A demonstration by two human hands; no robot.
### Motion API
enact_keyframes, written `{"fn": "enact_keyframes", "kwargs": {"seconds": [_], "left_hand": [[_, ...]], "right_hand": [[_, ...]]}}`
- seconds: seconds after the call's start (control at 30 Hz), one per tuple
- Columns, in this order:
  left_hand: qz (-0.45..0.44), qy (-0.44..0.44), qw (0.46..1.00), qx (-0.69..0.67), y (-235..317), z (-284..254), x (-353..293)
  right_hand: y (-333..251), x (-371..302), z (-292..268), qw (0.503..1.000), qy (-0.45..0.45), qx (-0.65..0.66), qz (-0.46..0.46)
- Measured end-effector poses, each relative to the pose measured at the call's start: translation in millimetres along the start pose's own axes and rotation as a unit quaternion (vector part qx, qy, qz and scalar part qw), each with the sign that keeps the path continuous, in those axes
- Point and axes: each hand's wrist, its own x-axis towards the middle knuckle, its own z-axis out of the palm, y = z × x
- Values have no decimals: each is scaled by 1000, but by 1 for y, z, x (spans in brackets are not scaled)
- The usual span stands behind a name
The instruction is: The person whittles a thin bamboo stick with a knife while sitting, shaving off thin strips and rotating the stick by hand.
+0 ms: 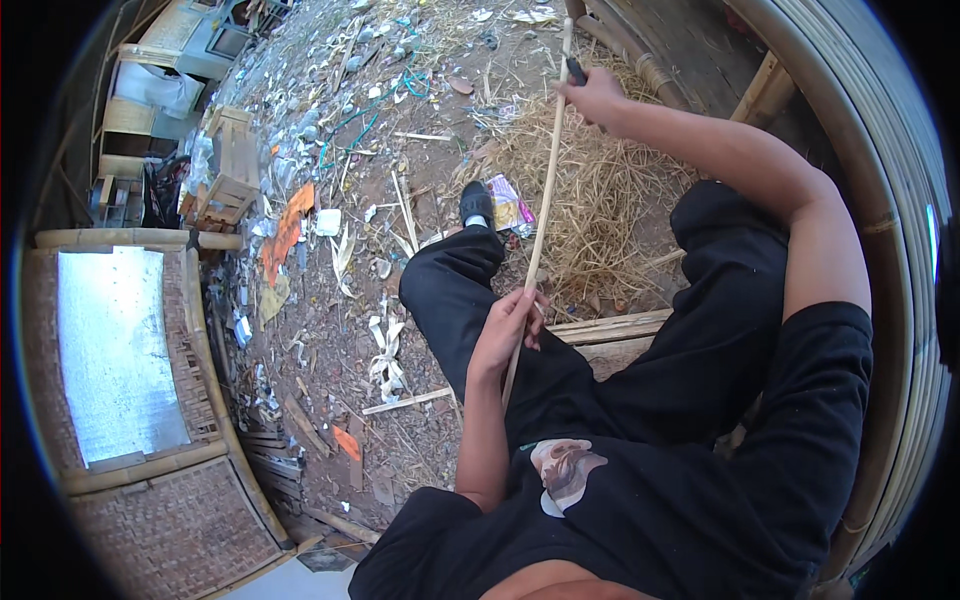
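Note:
A long, pale bamboo stick [550,170] slants from my lap up toward the far edge of the yard. My left hand [508,325] is closed around its lower part, above my thigh. Out near the stick's far end, my right hand [596,98] grips a small black tool [576,70], which lies close against the stick. The tool's working end is hidden by fingers and stick, so I cannot make out its exact kind. The stick's near end comes down by my left wrist.
Curly straw-coloured shavings [600,220] heap up between my legs. Litter and scraps cover the ground [340,290] on the left. A wooden crate [232,165] and a woven bamboo panel [170,510] stand farther left. Bent bamboo poles [870,170] run along my right.

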Motion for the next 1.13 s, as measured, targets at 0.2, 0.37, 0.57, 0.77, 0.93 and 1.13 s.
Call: {"fn": "enact_keyframes", "kwargs": {"seconds": [0.2,0.37,0.57,0.77,0.93,1.13], "left_hand": [[-23,13,997,-79,-3,5,5],[-10,39,993,-107,-4,-4,21],[17,13,983,-181,1,-6,35],[-1,4,965,-261,-4,-11,39],[-3,-24,954,-300,-9,-14,45],[2,-47,939,-342,-7,-16,45]], "right_hand": [[16,17,-17,997,-44,-59,37],[24,-24,-4,972,-125,-173,-97],[27,-85,4,879,-258,-315,-247],[42,-119,14,799,-317,-404,-312],[49,-83,4,863,-246,-384,-218],[32,-97,14,819,-340,-426,-181]]}}
